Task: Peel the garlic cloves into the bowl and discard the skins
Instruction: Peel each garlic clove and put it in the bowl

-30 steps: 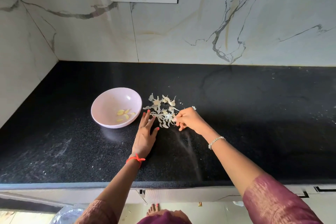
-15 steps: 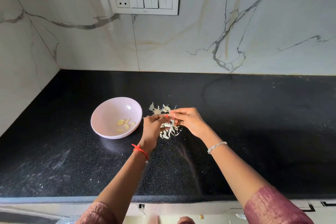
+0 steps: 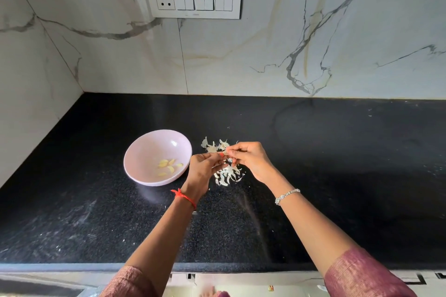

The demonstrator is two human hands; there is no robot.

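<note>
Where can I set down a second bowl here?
Free: the counter right of the skin pile, and left of the pink bowl. Crowded: between bowl and pile, where left hand and right hand pinch a garlic piece.

Left hand [image 3: 205,172]: red wrist thread [image 3: 184,197], red nail polish [image 3: 221,155].
Right hand [image 3: 252,161]: silver chain bracelet [image 3: 287,196].
Sleeves [image 3: 362,275]: mauve fabric.

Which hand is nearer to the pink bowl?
Left. The left hand is just right of the bowl, close to its rim. The right hand is farther right, over the skins. Both hands pinch a pale piece between them.
</note>
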